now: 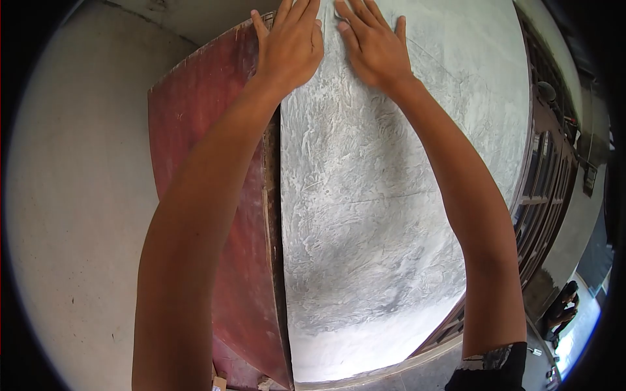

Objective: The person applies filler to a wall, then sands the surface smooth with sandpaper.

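A large upright panel with a wrinkled, streaky white-and-grey surface [365, 195] fills the middle of the view. My left hand [293, 42] rests flat with fingers stretched out near the panel's upper left edge, partly over the dark red board beside it. Higher on the panel's face, my right hand [378, 45] lies palm down with its fingers spread. Some fingertips of both hands are cut off by the top of the frame. Left of the panel stands the worn dark red board [195, 130], with a dark gap between the two.
A plain pale wall [78, 195] runs along the left. On the right are brown wooden-framed windows [541, 176]. A person [562, 314] is low down at the far right, near a bright floor. Grey tiles [417, 375] lie below the panel.
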Tool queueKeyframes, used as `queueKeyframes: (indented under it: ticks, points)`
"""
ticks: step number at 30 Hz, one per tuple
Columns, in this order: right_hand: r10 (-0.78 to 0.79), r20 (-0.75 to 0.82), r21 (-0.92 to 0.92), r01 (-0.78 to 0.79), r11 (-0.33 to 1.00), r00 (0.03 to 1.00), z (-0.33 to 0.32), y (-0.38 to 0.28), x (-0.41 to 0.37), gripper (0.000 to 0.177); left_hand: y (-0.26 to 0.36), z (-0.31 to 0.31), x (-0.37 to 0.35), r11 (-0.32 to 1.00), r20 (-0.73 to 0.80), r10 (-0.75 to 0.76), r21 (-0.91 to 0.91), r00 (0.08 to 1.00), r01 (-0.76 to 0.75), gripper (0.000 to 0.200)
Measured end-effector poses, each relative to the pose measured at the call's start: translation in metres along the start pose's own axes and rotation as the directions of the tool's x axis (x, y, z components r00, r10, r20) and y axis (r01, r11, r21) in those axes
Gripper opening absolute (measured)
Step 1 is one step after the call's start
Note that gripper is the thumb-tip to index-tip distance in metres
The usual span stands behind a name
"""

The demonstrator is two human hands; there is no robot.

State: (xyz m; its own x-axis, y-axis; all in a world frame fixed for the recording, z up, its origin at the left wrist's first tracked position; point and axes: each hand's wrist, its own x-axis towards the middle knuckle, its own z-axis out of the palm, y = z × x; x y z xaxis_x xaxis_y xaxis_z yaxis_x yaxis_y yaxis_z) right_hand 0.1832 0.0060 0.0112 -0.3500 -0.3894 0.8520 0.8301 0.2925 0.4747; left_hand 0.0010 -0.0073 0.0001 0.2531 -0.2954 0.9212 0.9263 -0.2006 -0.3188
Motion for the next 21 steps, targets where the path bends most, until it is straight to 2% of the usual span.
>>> queueKeyframes:
  ticks: [1, 2, 6, 8, 12, 14, 15, 18, 21]
  points:
    - [0.082, 0.058, 0.015, -0.083, 0.996, 0.995, 0.003, -0.001, 0.016, 0.047, 0.000, -0.001, 0.000, 1.000, 0.001, -0.001, -0.007, 1.000, 0.001, 0.049]
    - [0.083, 0.056, 0.015, -0.084, 0.996, 0.995, 0.002, -0.001, 0.014, 0.047, 0.000, -0.002, 0.000, 1.000, 0.004, -0.001, -0.014, 1.000, 0.001, 0.049]
    - [0.001, -0.008, 0.110, 0.000, 0.994, 1.000, -0.007, -0.025, -0.039, 0.045, -0.001, -0.002, -0.001, 1.000, 0.025, -0.003, -0.024, 1.000, 0.003, 0.049]
    - [-0.021, 0.050, 0.028, 0.020, 0.999, 0.999, -0.019, -0.029, -0.048, 0.044, -0.002, 0.000, -0.002, 1.000, -0.009, 0.020, -0.006, 1.000, -0.020, 0.049]
    - [0.010, 0.034, -0.064, -0.008, 0.998, 0.999, -0.006, 0.001, 0.009, 0.044, 0.000, -0.001, 0.000, 1.000, 0.024, 0.004, 0.011, 1.000, -0.004, 0.050]
    - [0.116, 0.136, 0.072, -0.126, 0.989, 0.984, -0.005, -0.003, 0.018, 0.048, 0.000, -0.002, 0.001, 1.000, 0.041, -0.011, -0.013, 0.999, 0.011, 0.050]
    - [0.049, 0.048, 0.054, -0.051, 0.997, 0.998, -0.006, -0.006, 0.001, 0.044, 0.000, -0.002, 0.001, 1.000, 0.043, -0.010, -0.013, 0.999, 0.010, 0.050]
    - [0.002, -0.027, 0.106, 0.001, 0.994, 1.000, -0.014, -0.034, -0.052, 0.042, 0.000, -0.002, 0.000, 1.000, 0.046, -0.019, -0.011, 0.999, 0.019, 0.050]
    - [-0.006, -0.012, 0.014, 0.006, 1.000, 1.000, -0.012, -0.014, -0.023, 0.042, 0.001, -0.002, 0.002, 1.000, 0.063, -0.016, -0.014, 0.998, 0.016, 0.050]
